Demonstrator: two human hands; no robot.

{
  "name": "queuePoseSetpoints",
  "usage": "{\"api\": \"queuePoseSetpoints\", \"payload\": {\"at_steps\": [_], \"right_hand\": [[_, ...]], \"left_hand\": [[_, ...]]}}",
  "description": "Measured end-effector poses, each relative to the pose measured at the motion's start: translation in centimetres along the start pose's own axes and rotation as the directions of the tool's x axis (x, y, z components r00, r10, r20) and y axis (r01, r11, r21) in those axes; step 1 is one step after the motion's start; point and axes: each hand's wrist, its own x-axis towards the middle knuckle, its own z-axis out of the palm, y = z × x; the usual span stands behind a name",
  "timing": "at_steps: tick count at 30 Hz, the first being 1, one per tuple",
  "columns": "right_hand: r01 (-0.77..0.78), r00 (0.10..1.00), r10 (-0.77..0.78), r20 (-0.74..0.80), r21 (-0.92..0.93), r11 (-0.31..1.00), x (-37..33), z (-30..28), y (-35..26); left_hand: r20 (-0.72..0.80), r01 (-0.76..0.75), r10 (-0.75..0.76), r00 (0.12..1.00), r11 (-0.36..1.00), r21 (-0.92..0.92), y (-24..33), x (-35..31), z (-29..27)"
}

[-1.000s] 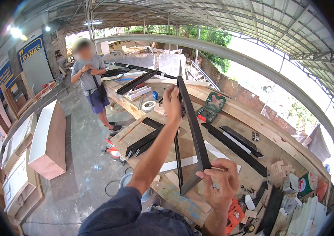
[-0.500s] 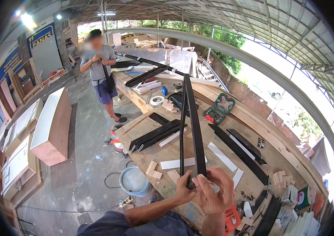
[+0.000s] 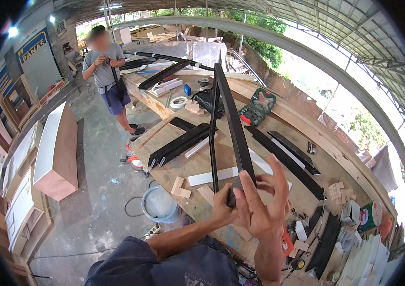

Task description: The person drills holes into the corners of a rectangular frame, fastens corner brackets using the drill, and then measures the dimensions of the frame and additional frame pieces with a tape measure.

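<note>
Fingers of the right hand [image 3: 265, 209] are loosely spread, one fingertip against the near end of a narrow black frame [image 3: 235, 124] and another finger raised clear of it. Those of the left hand [image 3: 223, 209] are curled round that same end, gripping it from the left side. Held at a slant, the frame reaches away from the body over the workbench [image 3: 174, 176]. Under and beside it lie a white strip [image 3: 212, 177], black bars [image 3: 183, 144] and a green tool case [image 3: 258, 107].
</note>
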Motion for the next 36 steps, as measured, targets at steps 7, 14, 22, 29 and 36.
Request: {"api": "queuePoseSetpoints", "payload": {"at_steps": [7, 14, 22, 29, 36], "right_hand": [[-0.174, 0.983, 0.171, 0.066, 0.040, 0.984, 1.4, -2.1, -1.9], [0.038, 0.996, -0.089, -0.031, 0.997, 0.075, 1.5, -5.2, -6.4], [0.241, 0.970, 0.015, -0.242, 0.970, 0.027, 1.0, -5.1, -7.3], [0.337, 0.933, -0.173, -0.316, 0.936, 0.107, 0.0, -5.7, -3.6], [-0.416, 0.748, 0.664, -0.011, 0.772, 0.481, -7.7, -6.6, -1.4]], "left_hand": [[0.023, 0.102, -0.105, 0.994, 0.988, 0.112, 2.5, -0.1, -0.5], [-0.084, 0.074, -0.067, 0.994, 0.993, 0.089, 1.4, -1.0, 1.1], [-0.073, 0.013, -0.004, 0.997, 0.992, 0.124, 3.3, -0.2, 0.0], [0.006, 0.206, -0.207, 0.978, 0.975, 0.077, 3.9, -0.3, -1.6], [0.232, 0.109, -0.033, 0.972, 0.940, -0.324, 1.0, 0.1, -1.9]]}}
